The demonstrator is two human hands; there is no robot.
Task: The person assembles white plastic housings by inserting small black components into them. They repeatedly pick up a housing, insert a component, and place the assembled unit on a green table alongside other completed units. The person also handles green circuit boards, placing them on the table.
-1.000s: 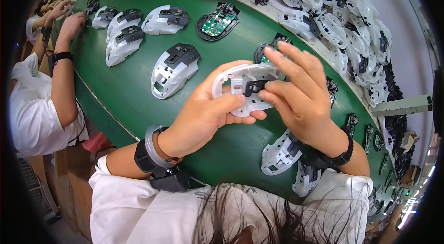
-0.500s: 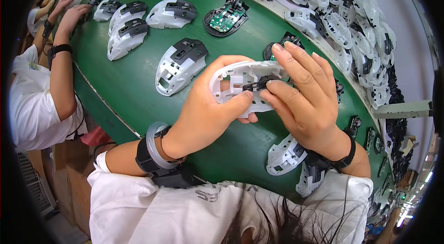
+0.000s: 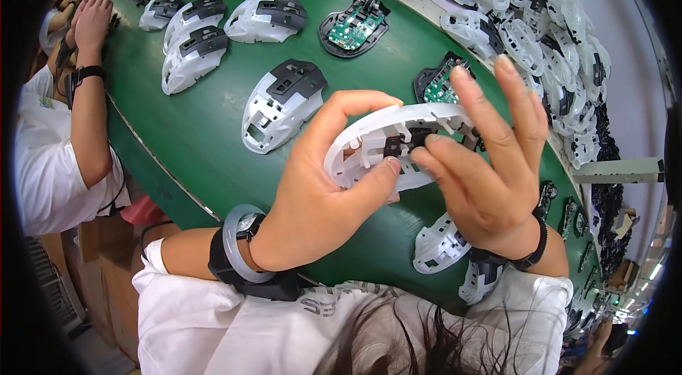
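Note:
A white mouse shell (image 3: 346,156) is held with its hollow inner side toward me, above the green bench. My left hand (image 3: 310,180) wraps its left end, the thumb pressed inside against a small black plastic part (image 3: 398,144). With thumb and index finger, my right hand (image 3: 490,176) pinches the right end of that black part within the shell; its other fingers are raised and spread. The fingertips hide part of the black piece. Just beyond the shell lies a mouse base with a green circuit board (image 3: 442,87).
Several white-and-grey mouse shells (image 3: 284,101) lie on the green bench (image 3: 213,183). Another base with a circuit board (image 3: 353,27) sits farther back. A shelf at right bears a heap of shells (image 3: 522,45). At left, a co-worker's hand (image 3: 92,23) rests near the bench edge.
The shell has tilted and shifted slightly right and nearer, still in my left hand. My right hand has moved right, its outer fingers spreading. The co-worker's hands have come together.

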